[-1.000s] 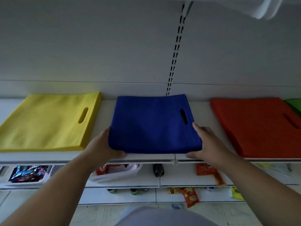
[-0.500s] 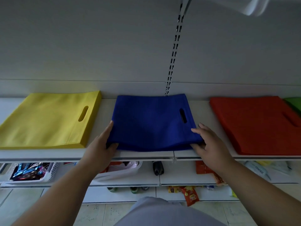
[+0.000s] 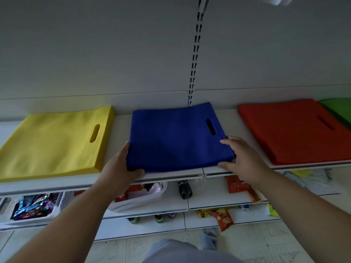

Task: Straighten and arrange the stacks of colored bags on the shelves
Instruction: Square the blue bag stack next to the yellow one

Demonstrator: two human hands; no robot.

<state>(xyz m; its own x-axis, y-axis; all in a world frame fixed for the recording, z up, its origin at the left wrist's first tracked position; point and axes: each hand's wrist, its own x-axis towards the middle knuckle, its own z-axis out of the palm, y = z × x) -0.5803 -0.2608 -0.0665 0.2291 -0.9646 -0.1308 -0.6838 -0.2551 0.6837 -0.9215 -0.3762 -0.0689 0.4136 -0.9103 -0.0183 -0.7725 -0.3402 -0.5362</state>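
Right hand [image 3: 245, 160] slid back, cupping blue stack [image 3: 176, 139]

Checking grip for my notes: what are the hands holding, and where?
Both hold the blue stack: left hand at its front-left corner, right hand at its front-right corner.
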